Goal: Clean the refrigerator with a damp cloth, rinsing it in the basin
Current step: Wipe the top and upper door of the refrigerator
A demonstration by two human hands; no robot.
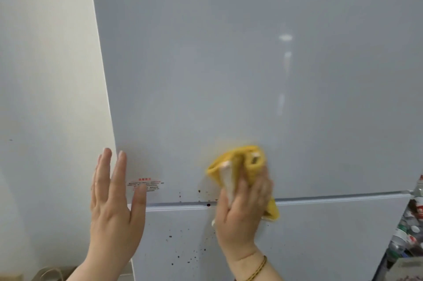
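- Gripping a bunched yellow cloth [238, 166] in the right hand [242, 207], pressed to the refrigerator [229, 74] at the seam between its doors.
- Holding the left hand [114, 196] flat-fingered and empty at the refrigerator's left edge.
- Below the seam, dark specks [183, 248].

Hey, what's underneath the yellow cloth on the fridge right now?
The right hand holds the yellow cloth against the fridge door, over the seam. Dark spots show beside it; whether more lie beneath is hidden.
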